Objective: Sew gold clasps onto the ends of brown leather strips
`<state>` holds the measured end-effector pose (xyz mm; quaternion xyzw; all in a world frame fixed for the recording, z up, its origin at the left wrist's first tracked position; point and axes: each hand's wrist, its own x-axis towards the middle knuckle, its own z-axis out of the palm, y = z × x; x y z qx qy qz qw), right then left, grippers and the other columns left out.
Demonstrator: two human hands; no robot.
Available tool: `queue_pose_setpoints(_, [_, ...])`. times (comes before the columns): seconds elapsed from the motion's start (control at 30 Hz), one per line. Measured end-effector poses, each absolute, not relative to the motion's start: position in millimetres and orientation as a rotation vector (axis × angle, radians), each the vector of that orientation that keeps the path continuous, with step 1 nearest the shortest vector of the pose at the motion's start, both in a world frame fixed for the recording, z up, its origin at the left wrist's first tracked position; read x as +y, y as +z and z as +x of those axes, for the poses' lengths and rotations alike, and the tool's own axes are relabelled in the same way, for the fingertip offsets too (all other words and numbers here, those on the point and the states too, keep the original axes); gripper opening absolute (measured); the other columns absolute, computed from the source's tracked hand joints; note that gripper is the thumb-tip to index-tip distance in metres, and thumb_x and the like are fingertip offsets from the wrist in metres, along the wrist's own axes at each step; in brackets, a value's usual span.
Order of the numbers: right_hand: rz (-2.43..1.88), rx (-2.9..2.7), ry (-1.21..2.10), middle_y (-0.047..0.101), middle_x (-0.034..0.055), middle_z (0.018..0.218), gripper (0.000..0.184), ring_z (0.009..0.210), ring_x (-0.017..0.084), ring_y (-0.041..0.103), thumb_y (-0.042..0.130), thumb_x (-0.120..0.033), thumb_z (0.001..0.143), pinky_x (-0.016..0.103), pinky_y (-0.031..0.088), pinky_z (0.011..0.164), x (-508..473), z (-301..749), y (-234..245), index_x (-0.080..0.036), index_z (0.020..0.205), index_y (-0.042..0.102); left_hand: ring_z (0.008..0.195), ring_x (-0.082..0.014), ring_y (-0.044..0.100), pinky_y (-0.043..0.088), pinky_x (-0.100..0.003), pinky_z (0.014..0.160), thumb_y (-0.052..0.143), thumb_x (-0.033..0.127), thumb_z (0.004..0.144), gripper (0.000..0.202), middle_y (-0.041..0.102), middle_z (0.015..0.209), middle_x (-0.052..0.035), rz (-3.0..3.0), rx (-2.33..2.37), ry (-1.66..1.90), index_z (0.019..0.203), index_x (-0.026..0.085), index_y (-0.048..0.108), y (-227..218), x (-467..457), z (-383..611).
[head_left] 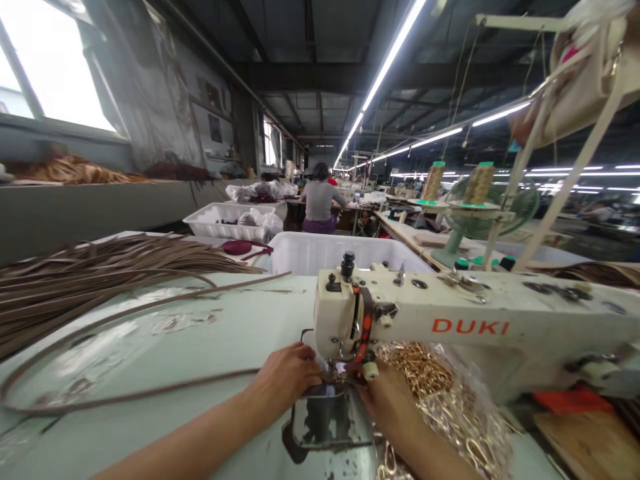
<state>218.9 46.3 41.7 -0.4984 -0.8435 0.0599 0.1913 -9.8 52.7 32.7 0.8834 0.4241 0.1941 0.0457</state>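
Note:
A cream sewing machine (450, 320) marked DUKI stands on the pale green table (235, 327). My left hand (285, 377) rests at the needle area, fingers curled on a thin brown strap (130, 399) that loops away left across the table. My right hand (393, 400) sits just right of the needle, fingers bent under the machine head; what they pinch is hidden. A clear bag of gold metal buckles (440, 393) lies beside and under my right wrist.
A heap of brown straps (85, 277) lies at the table's left. White plastic bins (345, 253) stand behind the machine. Thread cones (480, 183) and a green fan (480, 220) are at the right. A person (320, 207) sits far ahead.

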Motion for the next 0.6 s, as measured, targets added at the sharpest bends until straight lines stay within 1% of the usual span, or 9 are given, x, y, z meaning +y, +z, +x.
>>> queue_pose_setpoints(0.07, [-1.381, -2.3, 0.3, 0.069, 0.0057, 0.095, 0.026, 0.089, 0.021, 0.065, 0.052, -0.006, 0.077, 0.027, 0.047, 0.076, 53.2, 220.2, 40.9, -0.021, 0.092, 0.068, 0.091, -0.0143, 0.061, 0.046, -0.02, 0.078, 0.061, 0.028, 0.09, 0.012, 0.066, 0.097, 0.0035, 2.55, 1.317, 0.608, 0.095, 0.032, 0.071, 34.9, 52.4, -9.8])
queue_pose_setpoints(0.1, [-1.358, -2.28, 0.332, 0.069, 0.0057, 0.094, 0.024, 0.089, 0.021, 0.065, 0.052, -0.007, 0.077, 0.027, 0.046, 0.077, 56.3, 221.0, 39.3, -0.02, 0.091, 0.068, 0.092, -0.0139, 0.062, 0.046, -0.019, 0.079, 0.065, 0.027, 0.088, 0.013, 0.066, 0.098, 0.0047, 2.48, 1.332, 0.617, 0.096, 0.034, 0.072, 35.6, 52.8, -9.8])
queue_pose_setpoints(0.17, [-1.345, -2.25, 0.353, 0.069, 0.0061, 0.092, 0.021, 0.087, 0.021, 0.064, 0.053, -0.007, 0.075, 0.026, 0.046, 0.075, 60.4, 222.6, 35.9, -0.019, 0.086, 0.067, 0.088, -0.0136, 0.063, 0.046, -0.019, 0.078, 0.069, 0.025, 0.083, 0.015, 0.067, 0.096, 0.0053, 2.366, 1.368, 0.635, 0.094, 0.034, 0.073, 35.5, 54.5, -9.1])
queue_pose_setpoints(0.27, [-1.352, -2.23, 0.38, 0.069, 0.0064, 0.09, 0.018, 0.084, 0.021, 0.064, 0.055, -0.007, 0.073, 0.026, 0.045, 0.072, 62.3, 224.0, 33.7, -0.019, 0.08, 0.067, 0.077, -0.0134, 0.063, 0.046, -0.02, 0.074, 0.072, 0.024, 0.077, 0.016, 0.068, 0.089, 0.0048, 2.241, 1.421, 0.654, 0.09, 0.033, 0.074, 33.6, 58.3, -7.0])
queue_pose_setpoints(0.37, [-1.322, -2.248, 0.42, 0.069, 0.0058, 0.089, 0.019, 0.087, 0.021, 0.064, 0.055, -0.007, 0.074, 0.026, 0.045, 0.075, 62.7, 224.0, 35.0, -0.019, 0.079, 0.068, 0.074, -0.0136, 0.061, 0.045, -0.02, 0.071, 0.071, 0.023, 0.074, 0.016, 0.068, 0.087, 0.0045, 2.173, 1.432, 0.653, 0.087, 0.031, 0.075, 32.2, 61.8, -4.8])
queue_pose_setpoints(0.5, [-1.304, -2.299, 0.45, 0.069, 0.0058, 0.089, 0.017, 0.087, 0.02, 0.064, 0.055, -0.009, 0.078, 0.026, 0.046, 0.076, 63.5, 223.4, 37.5, -0.019, 0.078, 0.069, 0.08, -0.0153, 0.061, 0.045, -0.021, 0.072, 0.064, 0.019, 0.074, 0.019, 0.068, 0.09, 0.0032, 2.162, 1.378, 0.637, 0.088, 0.027, 0.074, 32.7, 64.1, -4.4])
queue_pose_setpoints(0.6, [-1.303, -2.298, 0.408, 0.069, 0.006, 0.085, 0.017, 0.087, 0.021, 0.064, 0.054, -0.008, 0.079, 0.026, 0.046, 0.075, 63.2, 223.6, 37.4, -0.018, 0.075, 0.068, 0.079, -0.0163, 0.06, 0.045, -0.022, 0.071, 0.06, 0.018, 0.075, 0.017, 0.067, 0.087, 0.0019, 2.196, 1.323, 0.628, 0.087, 0.024, 0.072, 35.7, 64.1, -5.0])
